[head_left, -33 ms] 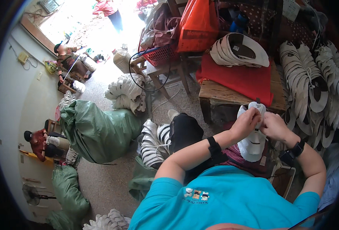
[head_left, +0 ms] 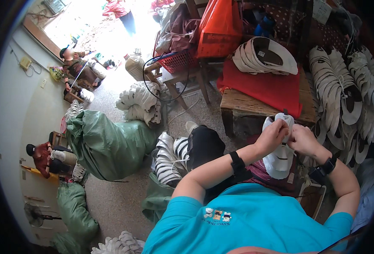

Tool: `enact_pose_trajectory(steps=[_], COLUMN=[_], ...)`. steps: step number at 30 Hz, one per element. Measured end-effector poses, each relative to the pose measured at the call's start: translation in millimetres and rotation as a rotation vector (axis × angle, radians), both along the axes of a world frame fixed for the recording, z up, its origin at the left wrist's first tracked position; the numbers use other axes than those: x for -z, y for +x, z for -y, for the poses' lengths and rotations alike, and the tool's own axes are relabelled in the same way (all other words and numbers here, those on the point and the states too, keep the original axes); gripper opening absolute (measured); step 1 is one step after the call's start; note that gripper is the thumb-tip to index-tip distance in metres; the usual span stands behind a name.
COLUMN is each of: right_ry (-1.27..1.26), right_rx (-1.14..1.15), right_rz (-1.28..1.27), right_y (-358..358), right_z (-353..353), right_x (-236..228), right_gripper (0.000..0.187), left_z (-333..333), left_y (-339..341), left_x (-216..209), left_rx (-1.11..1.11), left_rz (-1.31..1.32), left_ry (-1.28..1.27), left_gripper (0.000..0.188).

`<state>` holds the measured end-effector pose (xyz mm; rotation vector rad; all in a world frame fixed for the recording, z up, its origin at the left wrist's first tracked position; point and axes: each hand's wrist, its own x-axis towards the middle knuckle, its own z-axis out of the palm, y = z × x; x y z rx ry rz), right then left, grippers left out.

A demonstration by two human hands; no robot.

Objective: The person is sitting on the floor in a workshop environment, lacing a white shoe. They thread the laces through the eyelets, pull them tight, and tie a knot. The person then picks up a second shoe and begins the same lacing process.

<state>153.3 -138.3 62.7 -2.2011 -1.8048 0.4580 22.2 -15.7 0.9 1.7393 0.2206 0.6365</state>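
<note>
White fabric, cut as a shoe upper (head_left: 280, 158), is the piece in hand; it hangs in front of the person's chest, just before the wooden bench (head_left: 254, 106). The left hand (head_left: 271, 136) pinches its top edge, fingers pressed together on the material. The right hand (head_left: 302, 139) is closed on the same top edge from the other side, the two hands nearly touching. Both wrists carry black bands.

Change noted against the earlier frame: very slight. The top of the shoe upper sits a touch lower and nearer the left hand, and the left fingers appear curled a little further over the edge. Both holds are otherwise as they were, so the judgement is that fine work on the top edge continues without a release or regrip. What exactly the fingertips do there is too small to tell.

Surroundings unchanged: a red cloth (head_left: 267, 86) lies on the bench with a stack of white uppers (head_left: 265, 55) on it; further bundles (head_left: 343, 93) are piled to the right. A green sack (head_left: 106, 146) stands on the floor to the left, with striped white pieces (head_left: 168, 158) beside the person's knee. Other people sit well apart by the left wall.
</note>
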Motion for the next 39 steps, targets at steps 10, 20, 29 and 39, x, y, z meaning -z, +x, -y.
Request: enact_pose_trajectory(steps=[10,20,29,39], right_ry=[0.397,0.441,0.383,0.411], right_rx=[0.468,0.354,0.386,0.382], right_rz=[-1.084,-0.989,-0.994,-0.972], right_y=[3,-29,-29,-27], right_z=[1,-3,-5,-6], right_x=[-5,21,22,17], right_gripper=[0.015,0.015,0.015,0.008], left_z=[3,6,-4,-10], left_y=[-4,-9,-12,-21], left_x=[5,-6,-8,-10], left_rx=[-0.085,-0.106,-0.082,-0.099], left_rz=[0.116,0.067,0.08,0.026], left_ry=[0.037,-0.397,-0.236,-0.506], left_gripper=[0.005,0.007,0.008,0.019])
